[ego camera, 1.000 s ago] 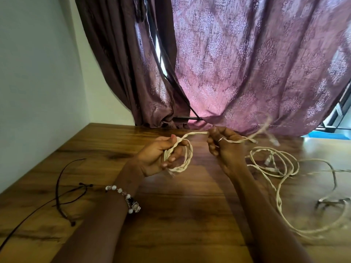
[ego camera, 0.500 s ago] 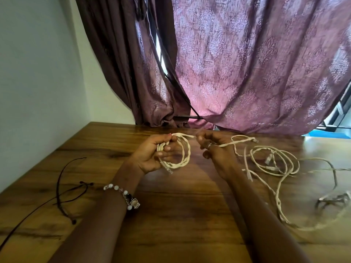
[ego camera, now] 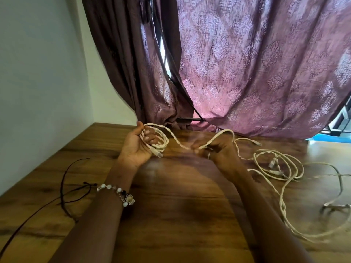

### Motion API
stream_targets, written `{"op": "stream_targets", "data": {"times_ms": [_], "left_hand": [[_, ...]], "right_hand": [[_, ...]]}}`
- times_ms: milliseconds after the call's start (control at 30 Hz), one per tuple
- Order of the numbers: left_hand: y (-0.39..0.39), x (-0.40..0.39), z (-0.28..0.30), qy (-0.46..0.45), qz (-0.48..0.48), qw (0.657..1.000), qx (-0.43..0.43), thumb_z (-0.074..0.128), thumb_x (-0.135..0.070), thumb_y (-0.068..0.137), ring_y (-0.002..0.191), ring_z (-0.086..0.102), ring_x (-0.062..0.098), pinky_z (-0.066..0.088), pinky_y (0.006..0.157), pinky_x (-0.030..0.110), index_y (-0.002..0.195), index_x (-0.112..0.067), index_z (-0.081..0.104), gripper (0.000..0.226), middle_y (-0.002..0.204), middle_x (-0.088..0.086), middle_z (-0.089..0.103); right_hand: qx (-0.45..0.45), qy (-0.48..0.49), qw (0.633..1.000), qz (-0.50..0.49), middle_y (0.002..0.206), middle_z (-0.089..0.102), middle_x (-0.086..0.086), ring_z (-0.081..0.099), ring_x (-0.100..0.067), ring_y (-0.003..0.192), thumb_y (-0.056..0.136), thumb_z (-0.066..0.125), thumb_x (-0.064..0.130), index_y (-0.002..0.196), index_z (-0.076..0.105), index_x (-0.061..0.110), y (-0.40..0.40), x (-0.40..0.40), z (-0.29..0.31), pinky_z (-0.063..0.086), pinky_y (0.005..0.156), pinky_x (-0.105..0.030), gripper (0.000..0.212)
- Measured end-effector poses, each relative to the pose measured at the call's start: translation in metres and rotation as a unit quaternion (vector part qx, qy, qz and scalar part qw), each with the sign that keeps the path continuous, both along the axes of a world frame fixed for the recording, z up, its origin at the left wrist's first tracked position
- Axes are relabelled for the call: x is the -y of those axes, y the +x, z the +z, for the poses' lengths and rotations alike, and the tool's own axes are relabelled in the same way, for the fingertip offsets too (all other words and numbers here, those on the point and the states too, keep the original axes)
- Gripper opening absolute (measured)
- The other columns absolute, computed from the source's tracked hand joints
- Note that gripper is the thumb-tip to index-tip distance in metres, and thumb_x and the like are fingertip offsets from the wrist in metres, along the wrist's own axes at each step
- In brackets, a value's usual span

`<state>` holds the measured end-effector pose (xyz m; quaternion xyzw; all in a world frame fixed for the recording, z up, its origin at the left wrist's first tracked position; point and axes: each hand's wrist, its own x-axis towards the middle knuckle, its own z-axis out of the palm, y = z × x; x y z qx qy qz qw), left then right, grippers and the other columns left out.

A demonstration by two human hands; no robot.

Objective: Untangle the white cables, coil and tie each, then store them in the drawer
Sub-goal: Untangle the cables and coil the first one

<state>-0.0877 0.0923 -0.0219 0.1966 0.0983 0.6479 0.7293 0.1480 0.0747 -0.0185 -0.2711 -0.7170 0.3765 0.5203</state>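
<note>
Left hand (ego camera: pixel 139 147) grips the coil (ego camera: pixel 156 143) centre-frame; right hand (ego camera: pixel 216 150) pinches the light, floppy cable (ego camera: pixel 176 142); best held near the loops.

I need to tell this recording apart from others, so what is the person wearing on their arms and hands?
Both forearms are bare, no sleeves showing. The left wrist carries a bracelet of pale round beads with a small charm. The right hand wears a ring.
</note>
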Motion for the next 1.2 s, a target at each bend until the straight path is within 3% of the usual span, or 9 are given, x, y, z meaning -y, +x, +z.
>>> {"op": "stream_targets", "data": {"times_ms": [133,233,400,533,667,833,933,1033,1200], "left_hand": [[0.007,0.006,0.005,-0.009,0.052,0.994,-0.092,0.035,-0.038,0.099,0.048,0.061,0.014,0.052,0.046,0.021,0.068,-0.011,0.062,0.049,0.058,0.005,0.063],[0.028,0.013,0.004,0.024,0.005,0.964,-0.265,0.028,-0.04,0.101,0.067,0.071,0.024,0.057,0.057,0.028,0.069,0.0,0.075,0.07,0.077,0.018,0.071],[0.056,0.023,-0.004,0.056,-0.021,0.92,-0.386,0.039,-0.028,0.101,0.034,0.048,0.015,0.045,0.043,0.024,0.085,-0.002,0.056,0.035,0.048,0.008,0.041],[0.055,0.023,-0.006,0.097,-0.064,0.871,-0.478,0.033,-0.038,0.102,0.038,0.052,0.019,0.04,0.045,0.026,0.078,-0.008,0.06,0.047,0.058,0.014,0.055],[0.052,0.023,-0.01,0.149,-0.105,0.858,-0.48,0.034,-0.052,0.095,0.033,0.03,0.013,0.022,0.05,0.028,0.075,-0.001,0.049,0.057,0.047,0.006,0.048],[0.056,0.03,-0.004,0.162,-0.177,0.877,-0.417,0.036,-0.054,0.086,0.027,0.018,0.002,0.015,0.038,0.017,0.087,-0.005,0.049,0.051,0.041,-0.001,0.034],[0.057,0.031,0.0,0.169,-0.167,0.891,-0.386,0.041,-0.045,0.09,0.026,0.017,0.001,0.018,0.035,0.012,0.085,-0.006,0.05,0.041,0.037,-0.004,0.031],[0.054,0.025,-0.001,0.123,-0.109,0.913,-0.372,0.044,-0.039,0.093,0.024,0.017,0.003,0.018,0.036,0.012,0.078,-0.007,0.049,0.035,0.037,-0.003,0.031],[0.045,0.015,-0.009,0.034,-0.02,0.917,-0.396,0.043,-0.031,0.099,0.025,0.019,0.005,0.017,0.037,0.011,0.072,-0.009,0.044,0.035,0.041,0.001,0.035]], "right_hand": [[0.153,0.061,0.985,0.046,0.087,0.074,-0.008,0.07,-0.017,0.081,0.065,0.082,-0.002,0.085,0.075,-0.003,-0.025,0.012,-0.004,0.056,0.072,-0.027,0.021],[0.117,0.028,0.991,0.057,0.072,0.073,0.002,0.067,-0.01,0.062,0.064,0.082,-0.003,0.077,0.077,0.009,-0.037,0.017,-0.005,0.053,0.059,-0.021,0.019],[0.009,-0.076,0.997,0.01,0.05,0.065,-0.002,0.05,-0.008,0.034,0.071,0.076,-0.005,0.077,0.071,0.0,-0.037,0.022,0.001,0.034,0.035,-0.015,0.009],[-0.076,-0.102,0.992,-0.025,0.056,0.067,0.002,0.051,-0.004,0.038,0.072,0.071,-0.012,0.092,0.069,-0.001,-0.033,0.022,0.011,0.035,0.037,-0.013,0.023],[-0.255,-0.154,0.954,-0.04,0.062,0.058,-0.001,0.041,-0.004,0.04,0.079,0.069,0.008,0.09,0.067,0.005,-0.016,0.009,0.015,0.025,0.033,-0.014,0.012],[-0.355,-0.203,0.911,-0.044,0.059,0.059,0.003,0.044,-0.005,0.045,0.085,0.062,0.002,0.085,0.061,0.005,-0.006,0.0,0.009,0.028,0.034,-0.014,0.003],[-0.311,-0.22,0.921,-0.082,0.06,0.056,0.0,0.045,-0.008,0.047,0.088,0.064,0.015,0.078,0.059,0.009,-0.012,0.0,0.005,0.032,0.038,-0.017,0.013],[-0.14,-0.242,0.949,-0.145,0.071,0.064,-0.006,0.047,-0.014,0.045,0.095,0.054,0.036,0.08,0.059,0.01,-0.013,0.003,0.003,0.029,0.039,-0.021,0.03],[0.062,-0.249,0.966,-0.039,0.088,0.073,-0.015,0.063,-0.022,0.047,0.095,0.053,0.03,0.082,0.062,0.002,-0.003,0.019,0.022,0.024,0.037,-0.021,0.033]]}}
